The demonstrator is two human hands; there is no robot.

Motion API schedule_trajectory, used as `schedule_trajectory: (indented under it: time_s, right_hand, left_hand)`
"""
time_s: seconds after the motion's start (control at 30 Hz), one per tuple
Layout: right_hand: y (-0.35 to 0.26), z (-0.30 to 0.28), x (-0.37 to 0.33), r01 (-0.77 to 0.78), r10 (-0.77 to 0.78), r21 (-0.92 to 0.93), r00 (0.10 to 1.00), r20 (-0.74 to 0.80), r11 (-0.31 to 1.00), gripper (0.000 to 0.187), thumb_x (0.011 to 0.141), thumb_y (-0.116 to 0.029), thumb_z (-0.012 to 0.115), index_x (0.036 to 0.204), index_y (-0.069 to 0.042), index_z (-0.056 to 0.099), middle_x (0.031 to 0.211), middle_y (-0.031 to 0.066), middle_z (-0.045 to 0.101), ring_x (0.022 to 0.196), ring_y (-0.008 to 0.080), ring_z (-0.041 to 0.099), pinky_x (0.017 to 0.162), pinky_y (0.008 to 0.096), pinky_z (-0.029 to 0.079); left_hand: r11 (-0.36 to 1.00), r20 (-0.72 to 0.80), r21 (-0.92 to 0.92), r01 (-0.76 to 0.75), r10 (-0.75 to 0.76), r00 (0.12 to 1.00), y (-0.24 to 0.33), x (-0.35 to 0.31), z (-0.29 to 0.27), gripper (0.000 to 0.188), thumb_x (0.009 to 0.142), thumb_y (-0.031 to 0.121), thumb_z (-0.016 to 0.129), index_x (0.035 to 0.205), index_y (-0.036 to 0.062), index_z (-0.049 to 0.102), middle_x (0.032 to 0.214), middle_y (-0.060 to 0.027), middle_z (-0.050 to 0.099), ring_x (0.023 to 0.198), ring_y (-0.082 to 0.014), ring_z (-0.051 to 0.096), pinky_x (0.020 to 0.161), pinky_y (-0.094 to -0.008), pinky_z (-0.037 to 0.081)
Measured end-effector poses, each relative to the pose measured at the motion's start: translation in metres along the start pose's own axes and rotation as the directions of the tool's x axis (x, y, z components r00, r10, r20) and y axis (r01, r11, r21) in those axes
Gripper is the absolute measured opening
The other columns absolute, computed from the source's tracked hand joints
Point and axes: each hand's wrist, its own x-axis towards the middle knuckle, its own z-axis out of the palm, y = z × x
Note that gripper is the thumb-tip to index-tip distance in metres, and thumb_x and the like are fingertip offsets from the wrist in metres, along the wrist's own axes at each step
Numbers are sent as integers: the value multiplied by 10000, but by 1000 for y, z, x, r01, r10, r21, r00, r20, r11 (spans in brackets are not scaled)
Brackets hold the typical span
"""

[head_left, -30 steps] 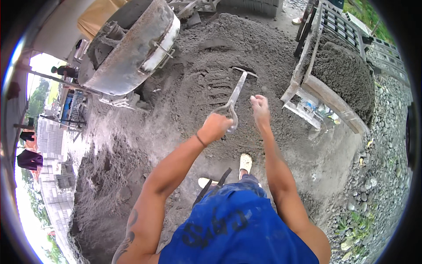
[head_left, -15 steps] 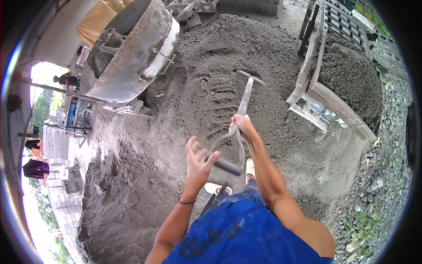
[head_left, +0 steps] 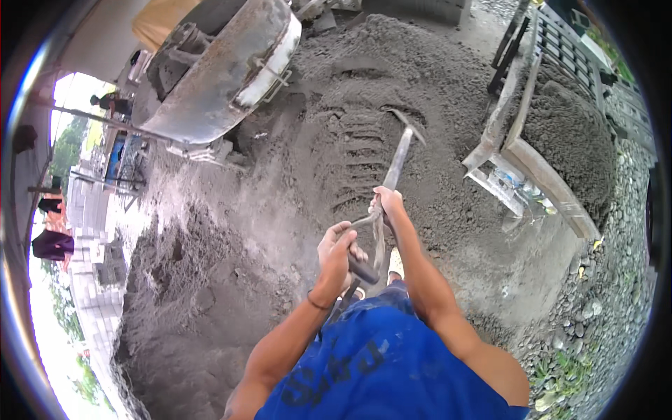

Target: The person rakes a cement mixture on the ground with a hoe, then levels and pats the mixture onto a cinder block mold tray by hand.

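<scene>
With right fingers [head_left: 379,199] wrapped round the shovel [head_left: 399,159] and left fingers [head_left: 358,253] curled on its grip [head_left: 364,271], holds it long axis forward and slightly right, blade [head_left: 408,126] pointing away over grey sand [head_left: 329,105].

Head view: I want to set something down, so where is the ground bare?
Pale ground lies bare between the right arm, box and gravel; another pale patch between the drum and dark heap. The middle is crowded: left hand and right hand are at the shovel, whose far end meets furrowed sand.
</scene>
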Motion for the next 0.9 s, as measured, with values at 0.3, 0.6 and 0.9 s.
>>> schedule_trajectory:
  time_s: [0.3,0.6,0.9]
  right_hand:
    - [22,-73,56,-13,-10,-114,981,-195,993,136,846,-58,573,736,10,531,603,91,505,459,219,533,399,399,467]
    - [4,-16,-38,34,-33,-143,999,10,989,202,854,-76,615,692,0,521,604,63,517,479,199,554,442,371,492]
    - [35,-14,-74,42,-49,-236,998,-24,971,183,846,-67,616,831,61,486,657,80,525,491,212,581,452,382,520]
  left_hand:
    - [926,29,373,-50,43,999,-57,49,-6,418,920,120,648,1263,-78,513,686,-42,556,522,-129,549,497,-287,482]
    - [967,-118,208,-146,173,978,-10,-36,4,354,940,101,631,1239,-57,525,657,-4,497,523,-107,523,508,-279,499]
    - [981,-62,130,-142,151,987,-3,-68,-25,350,945,97,618,1262,1,506,647,-19,495,513,-129,505,510,-319,492]
